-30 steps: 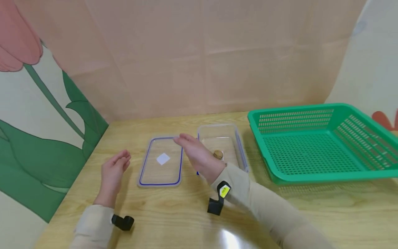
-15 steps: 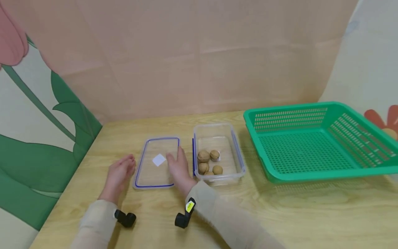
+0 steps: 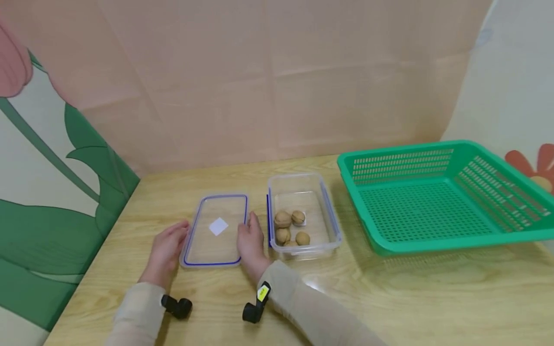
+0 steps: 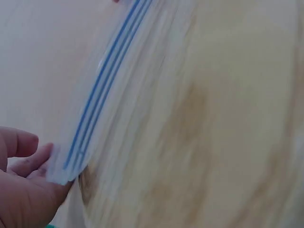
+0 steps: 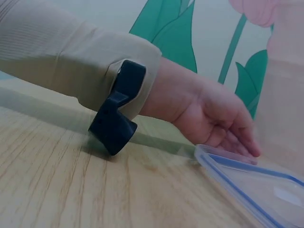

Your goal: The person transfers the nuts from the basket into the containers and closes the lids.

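Observation:
A clear plastic lid with a blue seal and a white square label lies between my two hands. My left hand is at its left edge; in the right wrist view its fingers bend at the rim. On the other side my right hand holds the right edge, its thumb reaching over the rim. In the blurred left wrist view, a corner of the lid lies between thumb and fingers. Right of it stands a clear container with several walnuts in its near left part.
A green slotted basket stands at the right of the wooden table. Behind the table hangs a pinkish sheet. Painted leaves cover the wall at the left.
My right hand has come left from over the container to the lid's right edge, uncovering the walnuts. The left hand has moved right to the left edge. The lid has shifted slightly left and nearer.

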A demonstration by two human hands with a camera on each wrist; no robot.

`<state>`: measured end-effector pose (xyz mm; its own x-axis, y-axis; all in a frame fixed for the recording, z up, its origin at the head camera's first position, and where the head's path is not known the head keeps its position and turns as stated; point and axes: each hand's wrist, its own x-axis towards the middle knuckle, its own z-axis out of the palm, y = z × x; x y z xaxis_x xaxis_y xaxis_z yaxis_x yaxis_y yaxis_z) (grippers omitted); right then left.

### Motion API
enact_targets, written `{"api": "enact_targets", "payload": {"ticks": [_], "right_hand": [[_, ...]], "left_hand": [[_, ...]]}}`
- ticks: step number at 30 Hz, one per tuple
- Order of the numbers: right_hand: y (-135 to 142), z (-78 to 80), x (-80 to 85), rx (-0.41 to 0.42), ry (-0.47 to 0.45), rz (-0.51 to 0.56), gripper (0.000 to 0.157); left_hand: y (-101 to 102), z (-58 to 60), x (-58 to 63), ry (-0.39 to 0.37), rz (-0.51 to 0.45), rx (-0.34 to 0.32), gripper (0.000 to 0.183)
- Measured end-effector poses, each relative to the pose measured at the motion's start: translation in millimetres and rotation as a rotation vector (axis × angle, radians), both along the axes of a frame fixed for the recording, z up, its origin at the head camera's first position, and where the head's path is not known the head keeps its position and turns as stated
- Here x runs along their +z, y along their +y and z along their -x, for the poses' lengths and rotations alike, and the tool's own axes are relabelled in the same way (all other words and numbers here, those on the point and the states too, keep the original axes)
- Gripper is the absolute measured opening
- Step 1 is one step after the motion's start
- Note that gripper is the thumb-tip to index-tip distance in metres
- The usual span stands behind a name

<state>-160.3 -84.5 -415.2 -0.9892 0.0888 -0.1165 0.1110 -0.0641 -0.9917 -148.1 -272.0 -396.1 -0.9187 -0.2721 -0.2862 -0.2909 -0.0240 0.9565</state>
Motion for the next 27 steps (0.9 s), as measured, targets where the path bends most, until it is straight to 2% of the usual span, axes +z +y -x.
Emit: {"api": "enact_targets", "payload": {"ticks": [8, 13, 17, 21, 24, 27], "right_hand": [[-7, 2.7, 1.9, -0.047, -0.021, 0.132, 0.042], [-14, -2.4, 9.5, -0.040, -0.008, 0.180, 0.040], [-14, -9.1, 27.8, -0.001, -0.004, 0.191, 0.041], [-4, -15.7, 47.8, 0.072, 0.015, 0.210, 0.042], [8, -19.7, 56.6, 0.094, 0.049, 0.227, 0.043], [20, -21.5, 60.8, 0.074, 0.069, 0.234, 0.043]], "left_hand": [[-8, -6.9, -2.7, -0.071, 0.120, 0.021, 0.046], [-10, -16.4, 5.5, -0.076, 0.108, 0.093, 0.044], [-11, -24.0, 22.3, -0.028, 0.043, 0.148, 0.042], [-4, -30.5, 36.8, 0.050, -0.048, 0.194, 0.025], [7, -34.6, 42.8, 0.109, -0.115, 0.202, 0.018], [21, -38.3, 46.6, 0.139, -0.160, 0.187, 0.018]]}}
